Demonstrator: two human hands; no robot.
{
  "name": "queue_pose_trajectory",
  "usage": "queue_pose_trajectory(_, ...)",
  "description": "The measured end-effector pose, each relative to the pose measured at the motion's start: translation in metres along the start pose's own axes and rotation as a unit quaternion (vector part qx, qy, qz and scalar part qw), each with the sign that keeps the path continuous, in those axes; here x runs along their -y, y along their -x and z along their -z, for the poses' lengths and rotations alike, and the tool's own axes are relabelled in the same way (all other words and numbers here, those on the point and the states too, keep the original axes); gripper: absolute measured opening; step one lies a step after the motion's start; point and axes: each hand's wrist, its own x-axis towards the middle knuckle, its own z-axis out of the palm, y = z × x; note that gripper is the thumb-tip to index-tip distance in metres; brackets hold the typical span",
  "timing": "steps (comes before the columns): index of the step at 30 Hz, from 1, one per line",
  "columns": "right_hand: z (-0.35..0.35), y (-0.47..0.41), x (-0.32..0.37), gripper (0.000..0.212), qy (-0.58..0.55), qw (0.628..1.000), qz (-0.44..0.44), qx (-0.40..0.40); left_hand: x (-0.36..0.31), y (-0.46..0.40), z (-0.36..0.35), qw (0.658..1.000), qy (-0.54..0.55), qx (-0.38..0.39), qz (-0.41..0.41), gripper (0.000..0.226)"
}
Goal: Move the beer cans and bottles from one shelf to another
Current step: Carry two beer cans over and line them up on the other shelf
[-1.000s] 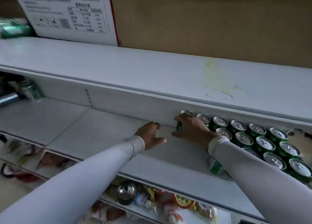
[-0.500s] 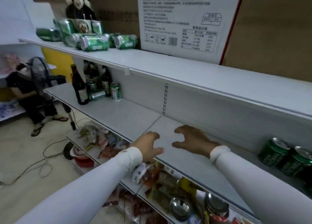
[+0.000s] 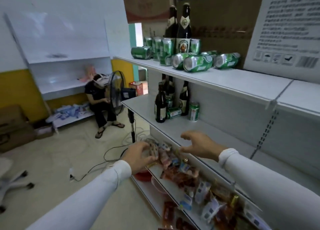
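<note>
Our left hand and right hand reach forward side by side but apart, both holding nothing, fingers loosely curved and spread as if getting ready to close around a can. The right hand hovers over the front edge of the middle shelf; the left hangs out past the shelf edge, above the snack packets on the shelf below. The beer is well ahead of us, toward the far end of the unit. On the middle shelf stand a few dark bottles, one upright green can and another can lying on its side between the bottles. On the top shelf two tall bottles stand at the back, with upright cans clustered around them and several cans tipped over in front, probably put down in a hurry, since they lie at loose angles. We judge that the hands are on their way to that far group, open in readiness for the next pickup. A white carton sits at the right of the top shelf. In the background a seated person is beside a standing fan.
</note>
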Motion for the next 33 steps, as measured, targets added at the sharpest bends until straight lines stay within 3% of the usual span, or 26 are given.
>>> queue_pose_trajectory(10, -0.02, -0.174, -0.025, 0.067, -0.099, 0.994, -0.051, -0.007, 0.086, -0.149, 0.043, 0.999, -0.053, 0.008, 0.005, 0.055)
queue_pose_trajectory(14, -0.019, -0.228, -0.046, 0.082, -0.134, 0.988, -0.077, -0.015, 0.093, -0.229, 0.057, 0.995, -0.087, 0.038, -0.031, 0.056)
queue_pose_trajectory(16, -0.02, -0.249, -0.053, 0.073, -0.142, 0.985, -0.096, -0.015, 0.097, -0.265, 0.059, 0.993, -0.093, 0.042, -0.052, 0.056)
queue_pose_trajectory(25, -0.04, -0.283, -0.072, 0.06, -0.148, 0.965, -0.213, -0.03, 0.118, -0.389, 0.053, 0.978, -0.084, 0.127, -0.144, 0.058)
queue_pose_trajectory(33, -0.051, -0.288, -0.041, 0.067, -0.162, 0.916, -0.354, -0.098, 0.127, -0.472, 0.066, 0.95, -0.05, 0.174, -0.253, 0.063)
